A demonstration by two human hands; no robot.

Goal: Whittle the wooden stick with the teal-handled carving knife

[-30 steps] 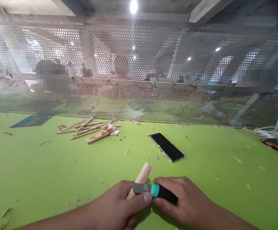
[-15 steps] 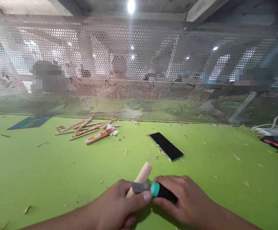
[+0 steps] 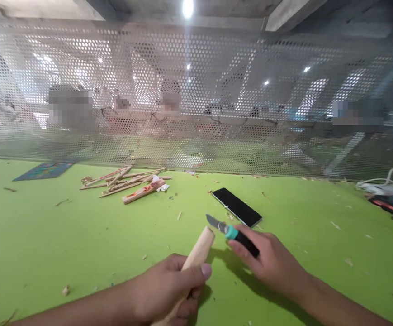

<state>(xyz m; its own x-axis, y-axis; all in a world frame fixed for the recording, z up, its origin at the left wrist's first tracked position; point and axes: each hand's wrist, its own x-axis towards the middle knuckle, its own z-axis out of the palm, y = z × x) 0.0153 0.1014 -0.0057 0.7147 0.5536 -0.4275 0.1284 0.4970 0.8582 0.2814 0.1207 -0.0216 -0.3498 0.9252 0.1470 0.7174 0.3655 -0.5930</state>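
A pale wooden stick [image 3: 199, 248] slants up and to the right, with my left hand [image 3: 174, 285] closed round its lower part. My left thumb lies along its side. My right hand [image 3: 264, 256] is wrapped round the black and teal handle of a knife [image 3: 242, 240]. The blade points up and left, just beyond the stick's top end and seemingly apart from it. Behind the knife, a black phone [image 3: 237, 207] lies on the green table [image 3: 115, 231].
Thin sticks [image 3: 118, 181] and a stained wooden piece [image 3: 144, 191] lie at the back left, near a patterned card [image 3: 43, 171]. White cables [image 3: 382, 183] sit at the right edge. A perforated screen [image 3: 189, 136] spans the back, with people behind it. Shavings are scattered about.
The knife has moved from across the stick, by my left thumb, up and right past its top end. My right hand has moved with it. My left hand still grips the stick.
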